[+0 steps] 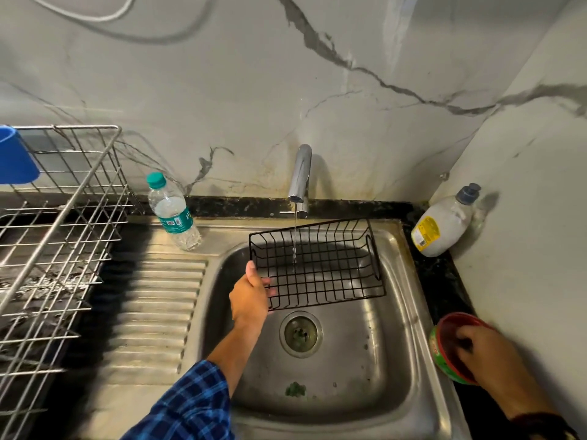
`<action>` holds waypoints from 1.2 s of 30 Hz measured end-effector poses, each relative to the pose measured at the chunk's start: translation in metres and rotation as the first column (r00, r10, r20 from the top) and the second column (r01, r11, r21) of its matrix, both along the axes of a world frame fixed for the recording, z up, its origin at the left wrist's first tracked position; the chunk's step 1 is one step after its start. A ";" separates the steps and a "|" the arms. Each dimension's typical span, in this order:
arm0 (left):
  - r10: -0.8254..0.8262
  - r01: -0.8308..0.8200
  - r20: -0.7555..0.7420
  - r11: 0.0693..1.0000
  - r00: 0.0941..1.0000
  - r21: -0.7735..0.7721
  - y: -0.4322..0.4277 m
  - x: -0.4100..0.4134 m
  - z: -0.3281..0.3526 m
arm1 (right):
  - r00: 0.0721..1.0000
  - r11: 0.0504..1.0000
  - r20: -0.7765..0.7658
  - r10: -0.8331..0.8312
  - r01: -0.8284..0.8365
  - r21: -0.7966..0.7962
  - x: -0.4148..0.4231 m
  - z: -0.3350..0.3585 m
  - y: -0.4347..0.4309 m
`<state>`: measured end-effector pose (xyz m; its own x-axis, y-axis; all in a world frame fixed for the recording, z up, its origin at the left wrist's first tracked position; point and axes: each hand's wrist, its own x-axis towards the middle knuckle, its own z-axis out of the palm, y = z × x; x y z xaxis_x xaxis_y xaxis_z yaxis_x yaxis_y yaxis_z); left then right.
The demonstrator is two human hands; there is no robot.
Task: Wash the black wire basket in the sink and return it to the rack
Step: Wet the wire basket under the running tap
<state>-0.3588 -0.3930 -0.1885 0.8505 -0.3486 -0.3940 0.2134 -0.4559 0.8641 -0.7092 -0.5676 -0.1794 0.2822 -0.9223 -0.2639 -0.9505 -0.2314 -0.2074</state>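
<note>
A black wire basket [320, 265] hangs tilted over the steel sink [397, 360], and a thin stream from the chrome tap [300, 176] runs through its middle. My left hand [251, 296] grips the basket's left end, thumb on the rim. At the sink's right edge my right hand [489, 350] reaches into a small round red and green tub [444, 360], fingers curled inside it; what they hold is hidden. The steel wire dish rack [63, 249] stands on the counter at the left.
A water bottle [173, 214] with a green cap stands at the drainboard's back edge. A soap pump bottle [444, 223] leans in the back right corner. A blue cup [16, 157] sits in the rack's top left. Green scraps [295, 390] lie near the sink's front wall.
</note>
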 end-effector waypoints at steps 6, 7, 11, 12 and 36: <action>-0.042 0.040 0.061 0.999 0.997 0.033 0.011 0.001 0.011 | 0.998 0.999 -0.061 -0.013 0.010 -0.049 0.005 -0.005 0.000; -0.047 0.045 0.063 0.998 0.997 0.035 0.012 0.000 0.015 | 0.997 0.999 -0.069 -0.023 0.020 -0.040 0.004 -0.005 0.001; -0.066 0.065 0.053 0.998 0.996 0.007 0.013 -0.003 0.026 | 0.998 0.997 -0.027 -0.059 0.058 -0.049 0.003 -0.003 0.003; -0.069 0.069 0.051 0.998 0.996 -0.005 0.012 -0.004 0.028 | 0.998 0.997 0.001 -0.061 0.061 -0.052 0.004 -0.003 0.002; 0.029 -0.039 -0.077 0.992 0.997 -0.124 0.003 -0.001 0.031 | 0.999 1.000 0.042 -0.015 0.014 0.021 0.008 0.020 0.005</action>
<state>-0.3598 -0.3902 -0.1578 0.8323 -0.3703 -0.4126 0.2937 -0.3368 0.8946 -0.7012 -0.5625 -0.1591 0.2804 -0.9208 -0.2712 -0.9440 -0.2133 -0.2519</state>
